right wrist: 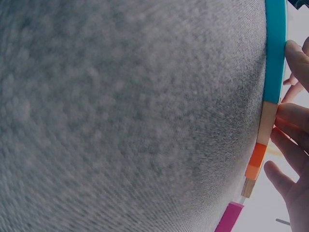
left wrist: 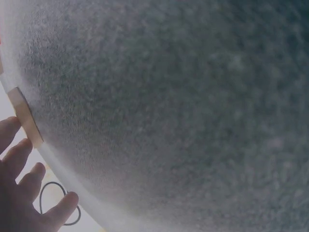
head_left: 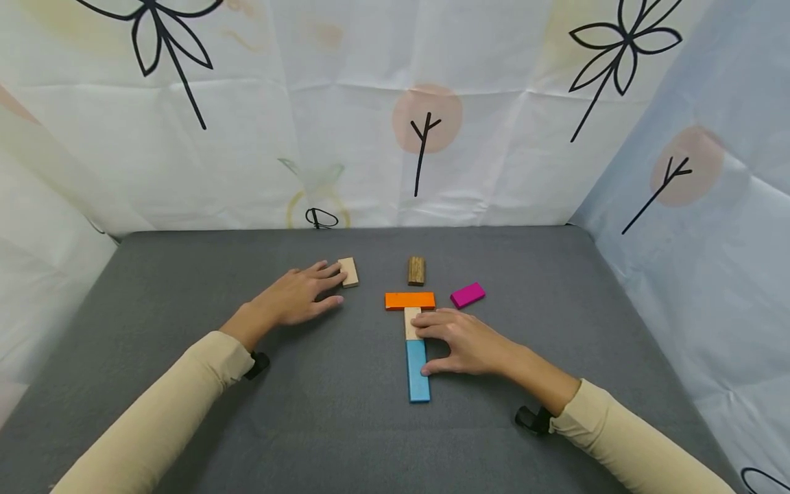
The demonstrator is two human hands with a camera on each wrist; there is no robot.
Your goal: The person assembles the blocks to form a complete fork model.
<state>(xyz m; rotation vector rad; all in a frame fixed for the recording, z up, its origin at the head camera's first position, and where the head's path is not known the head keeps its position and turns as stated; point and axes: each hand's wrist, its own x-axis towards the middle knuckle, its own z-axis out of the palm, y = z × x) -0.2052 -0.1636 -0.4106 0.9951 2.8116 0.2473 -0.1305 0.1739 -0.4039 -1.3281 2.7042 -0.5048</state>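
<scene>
Blue block lies nearest, long axis running away from the viewer on the grey table. Its far end butts against a short pale wood block, which in turn meets an orange block laid crosswise, making a T shape.

Right hand lies flat beside this column, on its right. Fingers straight and close together, tips resting on the pale wood block; thumb tip touches the blue block's right edge lower down. Nothing gripped. Right wrist view shows the same: thumb against the blue edge, fingers along the pale and orange pieces.

Left hand rests palm down, well left of the column. Fingers loosely spread and extended, tips touching or just short of a second pale wood block; contact not certain from the head view. Left wrist view shows that block just past the fingertips, fingers fanned, holding nothing.

Dark wood block sits just beyond the orange one, apart from it. Magenta block lies tilted just right of the orange block's end.
</scene>
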